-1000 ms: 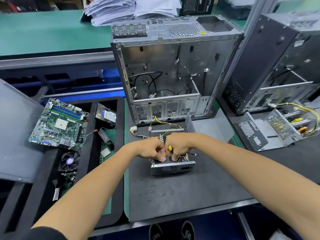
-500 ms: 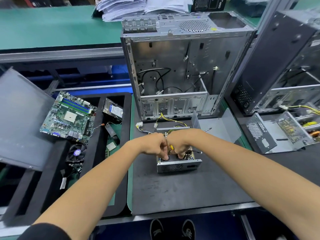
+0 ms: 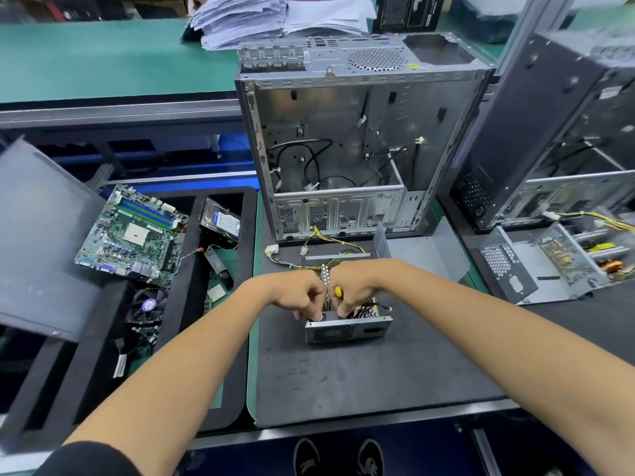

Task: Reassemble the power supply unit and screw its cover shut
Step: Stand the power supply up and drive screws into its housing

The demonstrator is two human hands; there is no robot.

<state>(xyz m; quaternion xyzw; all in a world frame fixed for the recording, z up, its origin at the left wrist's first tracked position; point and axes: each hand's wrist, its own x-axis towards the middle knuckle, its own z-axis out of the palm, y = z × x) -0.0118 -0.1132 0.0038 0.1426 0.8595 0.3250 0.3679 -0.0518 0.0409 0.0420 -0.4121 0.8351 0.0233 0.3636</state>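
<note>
Metal power supply unit under left hand, right hand.

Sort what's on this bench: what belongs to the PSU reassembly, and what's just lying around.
In the job:
- PSU, open on the mat
- its cover, lying behind it
- screwdriver with a yellow handle, in the right hand
- left hand, fingers down in the PSU

Lying about:
- PC case
- motherboard
- hard drive
- fan
- papers
- second PSU

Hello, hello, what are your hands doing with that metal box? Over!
Both hands, left hand and right hand, curled inside the open power supply unit. Cover off, lying behind. Wire bundle between the hands. Over.
</note>
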